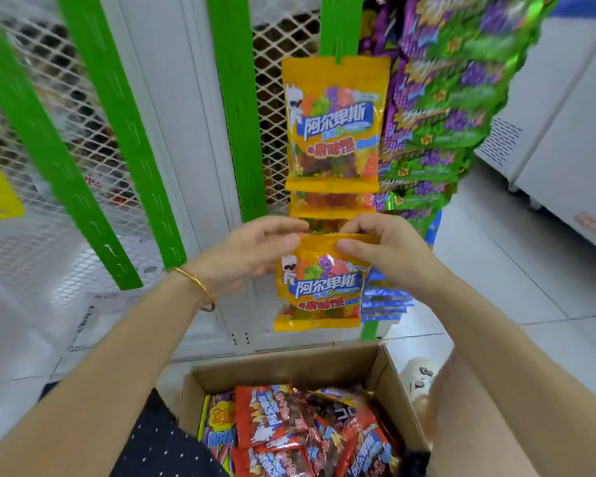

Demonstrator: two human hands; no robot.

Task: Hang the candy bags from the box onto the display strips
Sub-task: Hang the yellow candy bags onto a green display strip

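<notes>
A yellow gummy candy bag (320,290) hangs low in front of a green display strip (341,25). My right hand (379,246) pinches its top edge. My left hand (255,249) touches the bag's top left corner with curved fingers. Above it, a yellow bag of the same kind (334,122) hangs from the strip, with two more yellow bags (331,201) partly hidden under it. Below my arms stands an open cardboard box (386,370) holding several red candy bags (276,418).
Three bare green strips (124,132) hang on the white mesh wall (31,166) to the left. Purple-green candy bags (441,108) fill the strip on the right, with blue bags (382,297) lower down. A white cabinet (565,139) stands far right on the tiled floor.
</notes>
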